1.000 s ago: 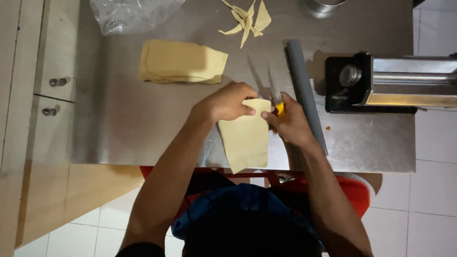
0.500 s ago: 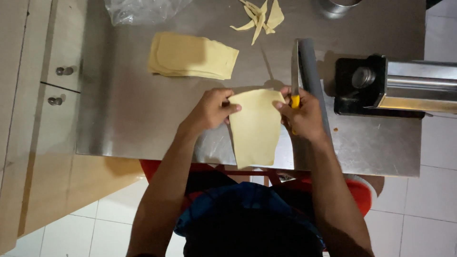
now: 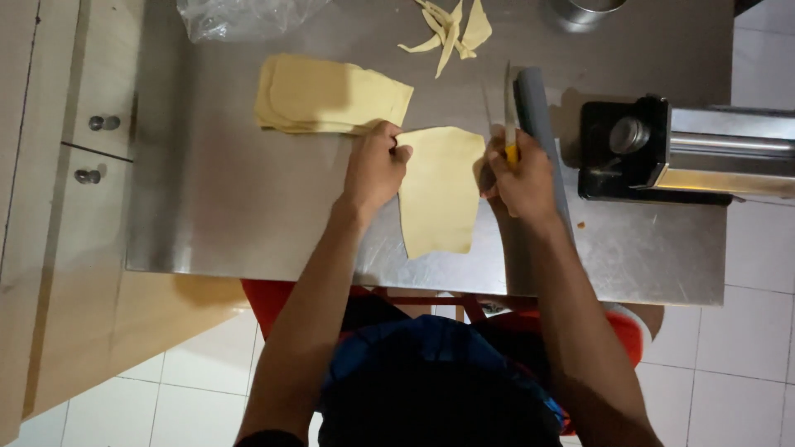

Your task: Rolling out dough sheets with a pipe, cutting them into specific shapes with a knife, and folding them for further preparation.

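A pale yellow dough sheet lies flat on the steel table, its near end close to the table's front edge. My left hand pinches the sheet's upper left corner. My right hand touches the sheet's upper right edge and holds a knife with a yellow handle, blade pointing away from me. A stack of similar dough sheets rests just beyond my left hand.
A grey rolling pin lies along the right of my right hand. A pasta machine stands at the right. Dough trimmings, a clear plastic bag and a metal bowl sit at the far edge.
The dough sheet has been spread wider and flatter on the table. My hands moved apart to its upper corners, and the knife now points away along the rolling pin.
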